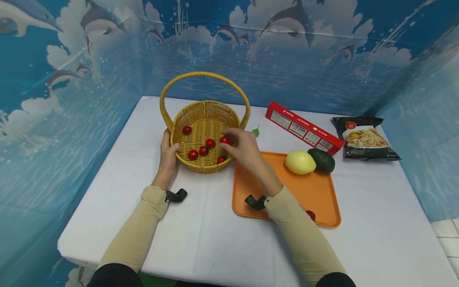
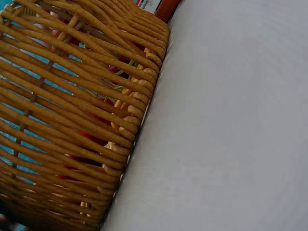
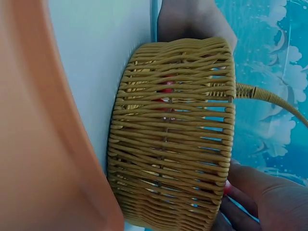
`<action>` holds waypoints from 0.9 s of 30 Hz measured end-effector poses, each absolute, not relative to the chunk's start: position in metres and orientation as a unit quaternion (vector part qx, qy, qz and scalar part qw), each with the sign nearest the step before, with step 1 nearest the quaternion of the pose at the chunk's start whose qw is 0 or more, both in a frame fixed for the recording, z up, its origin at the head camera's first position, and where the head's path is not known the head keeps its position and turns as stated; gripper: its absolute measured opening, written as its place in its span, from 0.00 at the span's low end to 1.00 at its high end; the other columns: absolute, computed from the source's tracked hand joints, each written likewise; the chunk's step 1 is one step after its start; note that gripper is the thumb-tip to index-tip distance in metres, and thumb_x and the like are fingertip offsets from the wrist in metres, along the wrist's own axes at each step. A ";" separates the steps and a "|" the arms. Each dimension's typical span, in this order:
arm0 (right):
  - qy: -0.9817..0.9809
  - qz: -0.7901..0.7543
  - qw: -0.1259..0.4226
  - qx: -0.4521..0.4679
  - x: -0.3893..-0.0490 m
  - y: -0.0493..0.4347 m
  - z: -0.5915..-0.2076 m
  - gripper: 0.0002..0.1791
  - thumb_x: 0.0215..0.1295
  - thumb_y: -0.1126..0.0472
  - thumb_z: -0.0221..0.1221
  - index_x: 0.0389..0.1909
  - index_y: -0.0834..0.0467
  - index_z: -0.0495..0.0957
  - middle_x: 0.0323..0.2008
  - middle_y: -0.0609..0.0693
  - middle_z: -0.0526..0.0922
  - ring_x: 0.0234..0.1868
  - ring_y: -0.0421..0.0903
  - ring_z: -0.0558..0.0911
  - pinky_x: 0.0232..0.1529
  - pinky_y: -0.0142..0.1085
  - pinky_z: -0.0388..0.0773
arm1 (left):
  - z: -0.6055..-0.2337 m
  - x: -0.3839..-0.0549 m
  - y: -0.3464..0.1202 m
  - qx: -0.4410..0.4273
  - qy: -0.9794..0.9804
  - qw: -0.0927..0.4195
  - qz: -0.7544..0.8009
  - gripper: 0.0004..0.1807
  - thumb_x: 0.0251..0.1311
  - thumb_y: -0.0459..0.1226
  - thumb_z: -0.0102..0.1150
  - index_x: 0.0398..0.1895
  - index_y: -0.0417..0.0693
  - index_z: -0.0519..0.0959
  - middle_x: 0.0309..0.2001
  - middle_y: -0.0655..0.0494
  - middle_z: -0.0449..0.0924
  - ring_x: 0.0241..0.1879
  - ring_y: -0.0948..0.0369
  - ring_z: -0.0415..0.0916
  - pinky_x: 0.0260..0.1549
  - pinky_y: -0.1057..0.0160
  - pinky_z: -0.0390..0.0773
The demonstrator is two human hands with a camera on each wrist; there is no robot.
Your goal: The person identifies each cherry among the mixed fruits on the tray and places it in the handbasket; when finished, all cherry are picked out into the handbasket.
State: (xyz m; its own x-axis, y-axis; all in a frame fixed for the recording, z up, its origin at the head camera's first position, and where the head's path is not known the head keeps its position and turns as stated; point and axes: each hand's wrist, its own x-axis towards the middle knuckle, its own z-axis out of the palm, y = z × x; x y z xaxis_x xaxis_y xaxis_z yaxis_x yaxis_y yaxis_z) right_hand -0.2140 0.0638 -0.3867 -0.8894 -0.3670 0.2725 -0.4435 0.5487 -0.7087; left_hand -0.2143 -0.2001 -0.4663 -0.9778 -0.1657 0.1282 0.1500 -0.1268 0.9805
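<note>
A yellow woven basket (image 1: 204, 169) with a tall arched handle stands on the white table, several red cherries (image 1: 203, 150) lying on its bottom. At its left side my left hand (image 1: 167, 157) grips the rim, thumb over the edge. My right hand (image 1: 245, 148) pinches one cherry (image 1: 224, 140) just inside the right part of the rim. The right wrist view shows this cherry (image 3: 226, 187) partly hidden between the fingers, beyond the woven wall (image 3: 173, 130). In the left wrist view the basket wall (image 2: 72, 96) fills the left half, red fruit showing through its gaps.
An orange tray (image 1: 287, 199) lies under my right forearm, holding a lemon (image 1: 300, 162), a dark green avocado (image 1: 321, 160) and a red fruit (image 1: 310, 215) near its front edge. Behind are a red box (image 1: 305, 128), a black food packet (image 1: 365, 138) and a small green item (image 1: 256, 132).
</note>
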 end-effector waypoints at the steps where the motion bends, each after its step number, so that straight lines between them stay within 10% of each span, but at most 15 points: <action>1: -0.880 0.413 0.049 0.230 -0.214 0.065 -0.387 0.22 0.67 0.61 0.71 0.61 0.59 0.84 0.54 0.57 0.89 0.49 0.53 0.87 0.52 0.46 0.83 | -0.466 -0.214 -0.200 0.006 -0.652 0.105 -0.751 0.48 0.47 0.24 0.45 0.80 0.49 0.61 0.77 0.50 0.63 0.75 0.53 0.61 0.73 0.54 0.58; 27: -0.883 0.424 0.043 0.198 -0.153 0.135 -0.355 0.18 0.69 0.59 0.69 0.58 0.56 0.85 0.54 0.52 0.88 0.59 0.49 0.84 0.61 0.49 0.81 | -0.460 -0.213 -0.197 0.008 -0.645 0.097 -0.758 0.49 0.48 0.24 0.43 0.81 0.53 0.59 0.80 0.52 0.60 0.78 0.54 0.58 0.75 0.53 0.56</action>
State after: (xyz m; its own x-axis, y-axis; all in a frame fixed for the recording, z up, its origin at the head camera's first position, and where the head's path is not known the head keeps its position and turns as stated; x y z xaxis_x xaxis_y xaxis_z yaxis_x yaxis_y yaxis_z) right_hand -0.1526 0.1346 -0.3555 -0.9182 -0.3119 0.2442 -0.3856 0.5630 -0.7310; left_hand -0.2126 -0.1966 -0.4604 -0.9812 -0.1571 0.1120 0.1357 -0.1495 0.9794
